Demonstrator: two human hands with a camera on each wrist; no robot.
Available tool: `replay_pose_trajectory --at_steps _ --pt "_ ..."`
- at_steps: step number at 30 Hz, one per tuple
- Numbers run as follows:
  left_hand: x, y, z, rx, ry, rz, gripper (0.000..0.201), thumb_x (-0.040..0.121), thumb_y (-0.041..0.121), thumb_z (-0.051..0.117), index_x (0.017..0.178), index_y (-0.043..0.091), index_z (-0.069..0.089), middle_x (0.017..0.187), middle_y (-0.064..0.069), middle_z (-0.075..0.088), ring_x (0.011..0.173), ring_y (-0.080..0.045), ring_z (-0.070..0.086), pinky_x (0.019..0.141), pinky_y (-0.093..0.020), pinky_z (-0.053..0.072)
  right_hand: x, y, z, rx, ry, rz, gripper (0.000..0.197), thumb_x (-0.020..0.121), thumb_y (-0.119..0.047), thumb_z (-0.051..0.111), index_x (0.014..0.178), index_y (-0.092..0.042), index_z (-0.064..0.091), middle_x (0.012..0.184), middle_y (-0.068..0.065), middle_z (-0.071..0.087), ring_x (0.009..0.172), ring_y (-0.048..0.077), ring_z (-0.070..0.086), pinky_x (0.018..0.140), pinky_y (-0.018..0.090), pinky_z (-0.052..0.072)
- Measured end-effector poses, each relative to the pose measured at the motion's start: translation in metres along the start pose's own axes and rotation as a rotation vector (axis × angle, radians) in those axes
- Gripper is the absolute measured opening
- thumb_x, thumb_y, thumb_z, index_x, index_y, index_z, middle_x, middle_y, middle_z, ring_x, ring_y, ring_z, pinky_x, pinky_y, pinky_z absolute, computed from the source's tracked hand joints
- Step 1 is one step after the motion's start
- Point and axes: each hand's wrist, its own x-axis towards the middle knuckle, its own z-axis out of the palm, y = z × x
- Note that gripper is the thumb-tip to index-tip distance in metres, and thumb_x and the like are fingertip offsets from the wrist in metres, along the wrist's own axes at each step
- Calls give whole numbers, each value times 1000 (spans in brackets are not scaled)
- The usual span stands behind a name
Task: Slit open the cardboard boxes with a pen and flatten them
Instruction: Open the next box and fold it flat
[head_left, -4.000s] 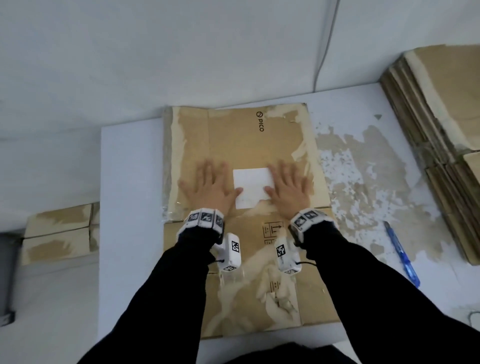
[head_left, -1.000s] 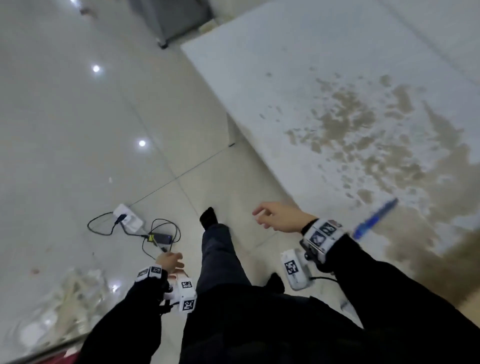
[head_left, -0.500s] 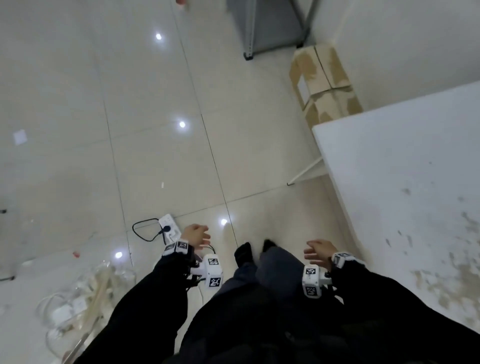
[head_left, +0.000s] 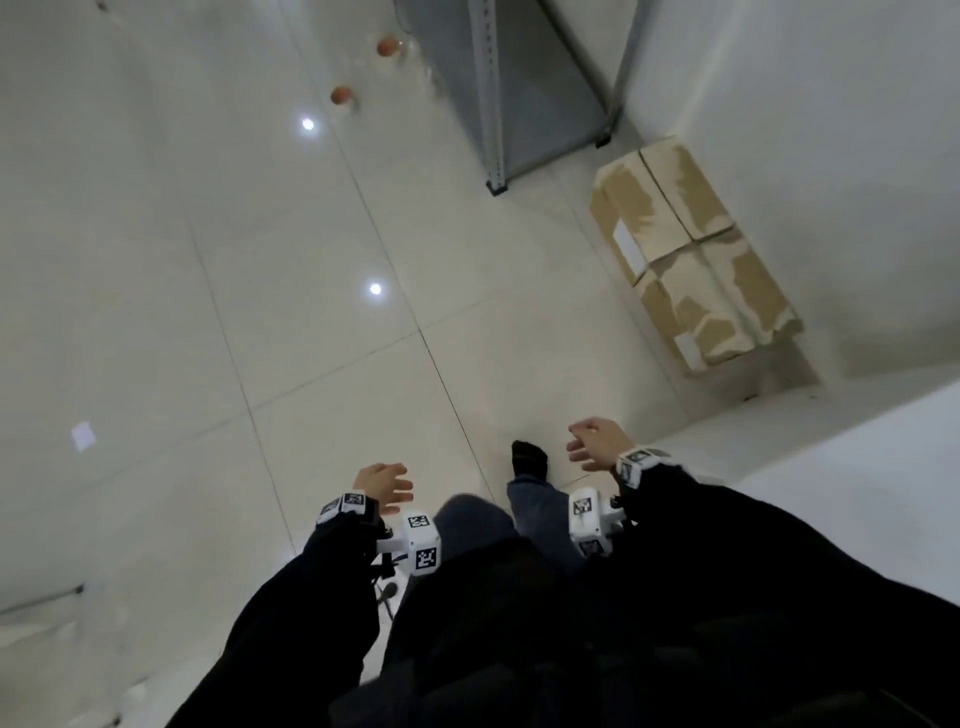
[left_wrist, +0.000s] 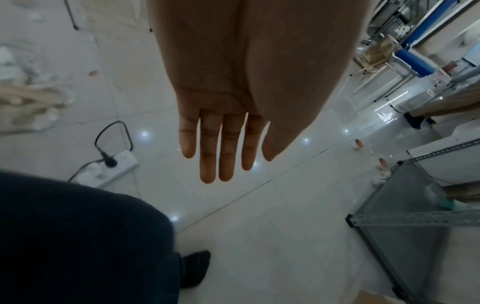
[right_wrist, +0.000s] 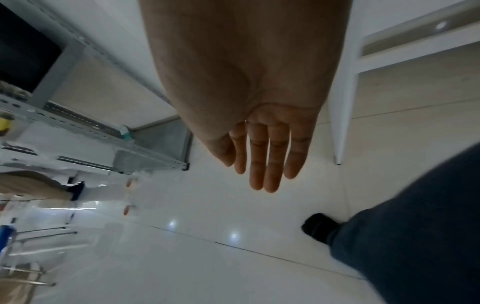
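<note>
Hands empty over the tiled floor (head_left: 311, 322): left hand (head_left: 382, 480) and right hand (head_left: 597, 444) both with fingers spread loose, gripping nothing. Two taped cardboard boxes (head_left: 691, 249) sit stacked by the wall, near the metal shelf (head_left: 519, 88), well apart from both hands.

The white table (head_left: 857, 457) runs out past the head view's right edge, so its top is mostly unseen. The grey metal shelving rack (head_left: 524, 88) is cut off at the top edge. The two stacked brown cardboard boxes (head_left: 691, 249) by the wall hide their far sides. Two small orange round things (head_left: 340, 95) on the floor are too small to identify. In the left wrist view, a pale heap (left_wrist: 23, 100) at the left edge is blurred past telling.
</note>
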Motion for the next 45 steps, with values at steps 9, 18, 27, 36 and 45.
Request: replay_pose_trajectory --at_steps 9,18,27,36,45 --pt "94 202 -18 316 -27 54 14 98 14 47 102 3 54 75 -9 59 65 -22 56 62 -27 36 74 -122 -26 157 40 23 9 98 -12 42 103 -11 50 71 6 53 55 15 50 49 22 36" --pt "141 401 126 748 -199 325 12 97 10 45 101 3 54 69 -8 57 50 -16 56 52 -25 31 129 -100 -129 507 355 250 25 99 -11 41 119 -1 52 71 8 55 59 18 52 52 24 39" --pt "208 472 401 1076 -503 549 17 97 16 51 82 11 56 79 -12 59 70 -25 55 62 -25 40 262 -16 -196 635 528 426 23 97 -20 49 116 -8 56 114 17 59 100 31 57 85 33 42" --pt "322 467 639 1132 -621 663 37 95 36 53 123 12 56 130 -13 55 112 -26 53 93 -34 41 446 40 -331 805 994 379 58 94 -40 52 136 -3 39 138 16 45 126 29 44 100 31 34" --pt "378 423 710 1234 -252 908 46 96 31 48 131 2 44 132 -19 49 118 -36 48 87 -34 38 541 87 -354 831 997 420 64 97 -50 39 135 1 43 139 21 45 126 32 44 101 31 31"
